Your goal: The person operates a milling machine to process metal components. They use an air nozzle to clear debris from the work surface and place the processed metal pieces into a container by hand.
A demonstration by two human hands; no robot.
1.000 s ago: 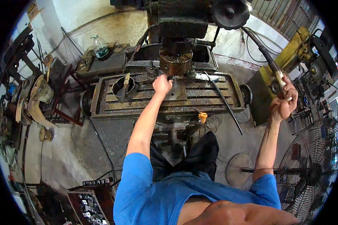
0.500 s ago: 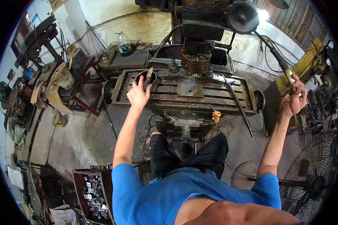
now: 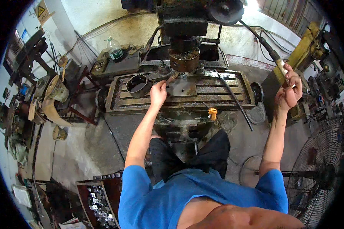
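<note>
My left hand (image 3: 158, 93) is closed around a brush (image 3: 172, 77), its tip beside the workpiece under the spindle head (image 3: 184, 60) of a milling machine. A dark round pot (image 3: 138, 91) stands on the slotted machine table (image 3: 122, 107), left of that hand. On the right, my raised right hand (image 3: 289, 91) has its fingers wrapped round the pale grip of a long lever (image 3: 271, 52) that slants up to the machine's head. A flat metal plate (image 3: 184, 88) lies mid-table, just right of my left hand.
A long dark bar (image 3: 237, 100) leans across the table's right part. An orange-yellow tool (image 3: 212, 113) hangs at the front edge. A large fan (image 3: 321, 171) stands at my right; a box of small metal parts (image 3: 97, 198) is at lower left. A plastic bottle (image 3: 115, 49) stands behind.
My left hand has moved right, bringing the brush from the pot to beneath the spindle. My right hand keeps hold of the lever. The whole view has shifted slightly.
</note>
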